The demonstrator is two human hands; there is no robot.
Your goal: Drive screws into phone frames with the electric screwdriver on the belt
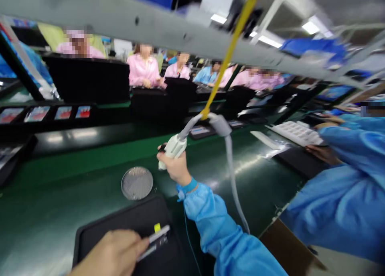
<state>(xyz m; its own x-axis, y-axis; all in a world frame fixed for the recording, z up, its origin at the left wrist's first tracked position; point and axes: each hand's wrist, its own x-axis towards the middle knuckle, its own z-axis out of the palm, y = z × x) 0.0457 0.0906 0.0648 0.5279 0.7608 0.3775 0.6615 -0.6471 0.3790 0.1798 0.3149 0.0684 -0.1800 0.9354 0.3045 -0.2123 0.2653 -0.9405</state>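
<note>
My right hand (176,167) is closed around a white hand tool (174,147), held up above the green conveyor belt (75,175). A grey hose (231,167) and a yellow cord (228,55) run from the tool up to an overhead rail. My left hand (111,254) is at the bottom edge, pinching a small flat dark and silver part (156,240) with a yellow tag, over a black tray (126,224). A round silver mesh disc (137,183) lies on the belt just beyond the tray.
A co-worker in a blue gown (345,199) stands close at my right, beside a white tray of parts (296,132). Several people in pink and blue sit across the belt behind black screens (90,81). A grey overhead beam (150,27) crosses above.
</note>
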